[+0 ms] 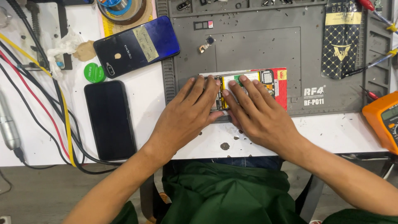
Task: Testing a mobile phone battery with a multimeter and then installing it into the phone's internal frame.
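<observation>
An opened phone (pixel 265 81) with bare circuit board, yellow-edged battery and a red rim lies on the grey work mat (pixel 257 45). My left hand (pixel 188 114) lies flat on its left part, fingers spread and pressing down. My right hand (pixel 255 112) rests on the battery, fingertips pressing near the phone's top edge. Both hands cover most of the phone. Neither hand grips anything.
A blue phone back cover (pixel 137 45) and a black phone (pixel 110 120) lie left on the white table (pixel 331 132). Cables (pixel 45 108) run down the far left. A green cap (pixel 94 72), an orange multimeter (pixel 383 120), a black patterned pouch (pixel 342 39) and a small loose part (pixel 206 44) lie around.
</observation>
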